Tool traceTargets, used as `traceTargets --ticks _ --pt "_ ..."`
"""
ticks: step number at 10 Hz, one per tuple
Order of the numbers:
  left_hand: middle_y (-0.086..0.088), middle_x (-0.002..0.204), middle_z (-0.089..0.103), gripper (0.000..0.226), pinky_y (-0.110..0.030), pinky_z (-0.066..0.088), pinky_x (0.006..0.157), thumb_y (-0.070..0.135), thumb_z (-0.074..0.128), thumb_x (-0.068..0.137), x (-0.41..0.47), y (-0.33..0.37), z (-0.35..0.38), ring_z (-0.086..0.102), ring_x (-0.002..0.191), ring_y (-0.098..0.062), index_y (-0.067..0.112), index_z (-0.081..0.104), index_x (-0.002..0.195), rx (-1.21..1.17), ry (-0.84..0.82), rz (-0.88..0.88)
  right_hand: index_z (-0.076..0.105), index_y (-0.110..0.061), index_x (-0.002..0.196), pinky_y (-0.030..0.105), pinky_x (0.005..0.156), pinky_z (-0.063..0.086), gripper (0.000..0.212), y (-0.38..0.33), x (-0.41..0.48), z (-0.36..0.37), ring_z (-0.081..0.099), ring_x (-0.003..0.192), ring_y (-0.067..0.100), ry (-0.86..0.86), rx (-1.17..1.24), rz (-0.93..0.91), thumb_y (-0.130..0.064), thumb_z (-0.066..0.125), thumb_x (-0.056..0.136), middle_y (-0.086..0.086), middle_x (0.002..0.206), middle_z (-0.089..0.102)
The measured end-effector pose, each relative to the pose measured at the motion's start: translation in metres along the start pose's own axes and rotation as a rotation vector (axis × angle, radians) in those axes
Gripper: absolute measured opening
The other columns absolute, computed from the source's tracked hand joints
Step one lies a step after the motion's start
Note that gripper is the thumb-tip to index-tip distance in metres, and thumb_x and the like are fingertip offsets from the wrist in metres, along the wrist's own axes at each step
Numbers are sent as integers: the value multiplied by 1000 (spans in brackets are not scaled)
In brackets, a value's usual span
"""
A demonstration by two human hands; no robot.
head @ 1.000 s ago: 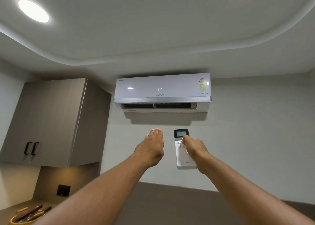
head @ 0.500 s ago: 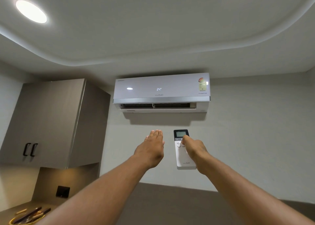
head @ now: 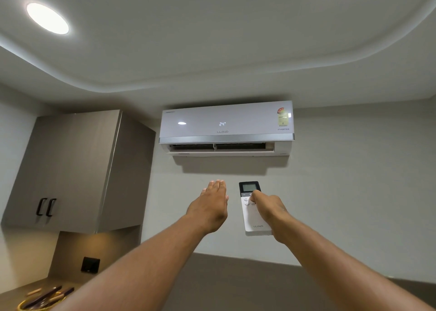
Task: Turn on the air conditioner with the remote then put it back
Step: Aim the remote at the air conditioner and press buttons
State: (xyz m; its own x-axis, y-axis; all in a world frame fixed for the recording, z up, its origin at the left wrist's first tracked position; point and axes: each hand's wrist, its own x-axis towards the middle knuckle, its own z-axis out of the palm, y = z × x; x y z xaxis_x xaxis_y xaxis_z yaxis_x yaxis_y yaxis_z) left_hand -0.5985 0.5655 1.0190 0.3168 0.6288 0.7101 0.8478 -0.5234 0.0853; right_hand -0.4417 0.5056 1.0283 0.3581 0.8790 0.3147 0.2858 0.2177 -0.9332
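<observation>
Facing the air conditioner (head: 226, 128) at twelve o'clock, we see its panel reading 24 and its flap open, so we judge it is already on. At nine o'clock hangs a wall cabinet (head: 70, 169). We raise our left hand (head: 210, 207) flat, fingers straight, together and empty, probably to feel the airflow. Our right hand (head: 269, 212) wraps the remote (head: 250, 212), aimed upward at the unit, thumb on its buttons. Its underside and our gripping fingers are hidden; where it belongs is out of sight.
</observation>
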Motion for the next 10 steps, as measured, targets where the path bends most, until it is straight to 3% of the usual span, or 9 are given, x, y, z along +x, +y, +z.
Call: traceTargets --ticks 10 --pt "-5 162 6 54 -34 8 118 30 18 102 -6 9 17 3 148 -18 11 6 152 -90 -27 7 61 -13 81 29 60 48 20 9 -2 -13 63 67 29 50 26 22 -28 50 84 11 76 67"
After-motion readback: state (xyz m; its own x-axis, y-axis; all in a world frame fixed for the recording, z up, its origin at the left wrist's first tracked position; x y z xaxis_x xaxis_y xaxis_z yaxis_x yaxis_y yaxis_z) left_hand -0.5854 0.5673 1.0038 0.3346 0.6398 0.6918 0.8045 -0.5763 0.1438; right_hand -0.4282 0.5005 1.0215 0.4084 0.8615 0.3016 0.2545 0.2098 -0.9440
